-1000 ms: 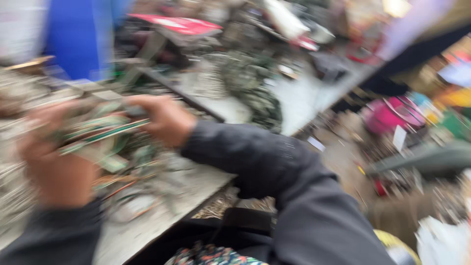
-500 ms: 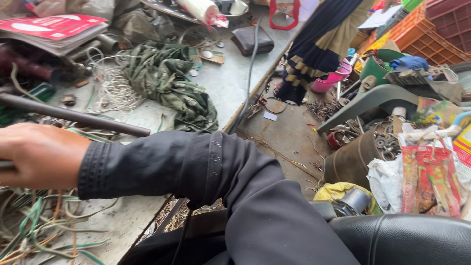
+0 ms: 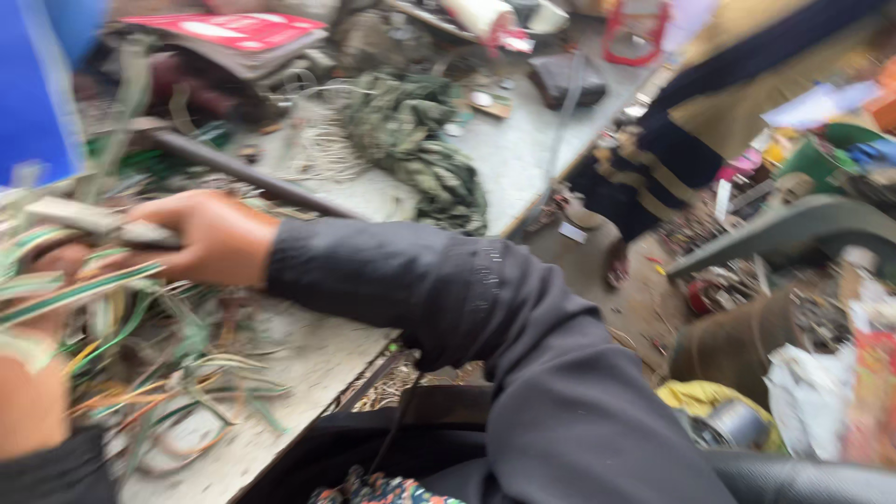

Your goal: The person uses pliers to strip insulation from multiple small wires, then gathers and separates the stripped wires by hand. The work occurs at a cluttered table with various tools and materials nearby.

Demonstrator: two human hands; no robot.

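my right hand (image 3: 210, 238) fingers grip a flat strip (image 3: 89, 219); my left hand (image 3: 33, 392), fingers unclear; wires (image 3: 159, 355) lie tangled, mostly unsorted.

Two bare hands, right hand (image 3: 210, 238) and left hand (image 3: 33, 392), in long dark sleeves (image 3: 448, 299), loose and creased, plain cuffs at wrists.

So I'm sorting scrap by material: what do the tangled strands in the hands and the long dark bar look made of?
The tangled strands look like plastic-coated wire: thin, bendy, with green, white and orange jackets. The right hand grips a bundle, and the left hand is under it. The long dark bar looks like metal, straight, dull and dark brown, possibly rusted; blur leaves it open.
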